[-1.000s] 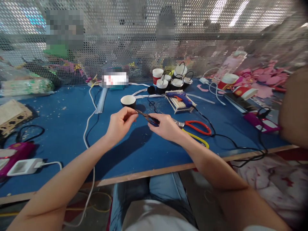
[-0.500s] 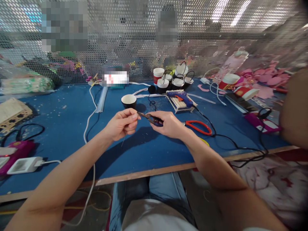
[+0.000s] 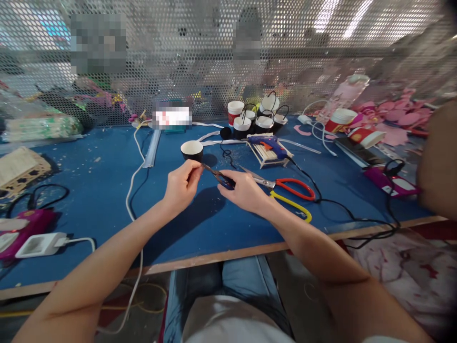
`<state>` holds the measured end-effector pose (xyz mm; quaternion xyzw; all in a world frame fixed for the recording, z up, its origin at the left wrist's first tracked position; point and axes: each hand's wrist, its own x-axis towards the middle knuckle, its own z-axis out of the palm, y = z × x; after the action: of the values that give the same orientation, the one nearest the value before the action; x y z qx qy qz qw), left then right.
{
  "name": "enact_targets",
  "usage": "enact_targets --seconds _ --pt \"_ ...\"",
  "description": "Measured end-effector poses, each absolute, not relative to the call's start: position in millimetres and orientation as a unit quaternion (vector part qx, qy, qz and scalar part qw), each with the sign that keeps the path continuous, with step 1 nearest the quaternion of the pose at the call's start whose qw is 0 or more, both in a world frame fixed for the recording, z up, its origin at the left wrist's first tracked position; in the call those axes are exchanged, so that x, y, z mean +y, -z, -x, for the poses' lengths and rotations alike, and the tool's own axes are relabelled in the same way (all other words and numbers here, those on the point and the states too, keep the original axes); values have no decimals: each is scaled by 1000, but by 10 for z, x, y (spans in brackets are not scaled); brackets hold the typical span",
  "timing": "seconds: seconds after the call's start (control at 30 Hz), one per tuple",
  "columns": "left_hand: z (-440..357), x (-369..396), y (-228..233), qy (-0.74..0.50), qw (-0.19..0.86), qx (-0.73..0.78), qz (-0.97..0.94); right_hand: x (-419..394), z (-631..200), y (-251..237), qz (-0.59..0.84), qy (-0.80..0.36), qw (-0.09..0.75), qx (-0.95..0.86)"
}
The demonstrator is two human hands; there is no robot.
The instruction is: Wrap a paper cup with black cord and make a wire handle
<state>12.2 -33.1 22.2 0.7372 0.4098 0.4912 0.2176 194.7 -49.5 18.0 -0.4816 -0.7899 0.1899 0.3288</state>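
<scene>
Gripping the pliers [image 3: 216, 174], the right hand [image 3: 244, 189] keeps its fingers curled around the handles above the table [image 3: 214, 233]. The pliers' tip points toward ten o'clock and meets the left hand [image 3: 182, 188], whose thumb and fingertips are pinched narrowly together there. Whatever sits in that pinch is too small to tell, and how far the pliers' jaws are parted cannot be told either.

Taking the pliers as the centre of the dial, a black cup [image 3: 192, 151] with a white inside stands upright between ten and eleven o'clock, just beyond the left fingers. A black disc [image 3: 225, 133] lies just past twelve, with a red cup [image 3: 236, 112] standing farther out. At half past one a cluster of black cups [image 3: 263, 126] stands close together, thin dark loops rising from several of them. A glue gun [image 3: 267, 144] rests on a small rack [image 3: 264, 157] at two. Scissors [image 3: 271, 184] lie near the right hand between three and four, one handle red, the other yellow. Toward half past eight, a white cable [image 3: 129, 195] runs across the table and over its front edge.
</scene>
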Motion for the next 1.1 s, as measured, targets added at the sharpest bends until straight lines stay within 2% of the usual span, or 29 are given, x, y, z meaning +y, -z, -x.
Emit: enact_targets --seconds 0.2,0.3,0.43,0.57,0.7,0.83,1.0,1.1 --pt "-102 -304 -309 -439 631 284 -573 -442 -2062 -241 437 -156 332 -821" --pt "-92 -324 -345 -378 742 236 -500 -404 -2146 -301 395 -145 316 -851" --pt "-72 -366 -355 -318 815 191 -446 -391 -2197 -336 346 -138 316 -873" --pt "-62 -364 -355 -308 810 198 -458 -407 -2173 -315 349 -153 320 -867" --pt "-95 -320 -317 -401 689 265 -542 -419 -2114 -269 430 -157 331 -825" --pt "-119 -283 -256 -405 600 331 -605 -403 -2089 -244 479 -186 334 -790" --pt "-85 -216 -248 -444 600 344 -570 -358 -2118 -233 523 -198 351 -751" --pt "-70 -191 -277 -471 596 346 -551 -381 -2074 -177 557 -142 304 -760"
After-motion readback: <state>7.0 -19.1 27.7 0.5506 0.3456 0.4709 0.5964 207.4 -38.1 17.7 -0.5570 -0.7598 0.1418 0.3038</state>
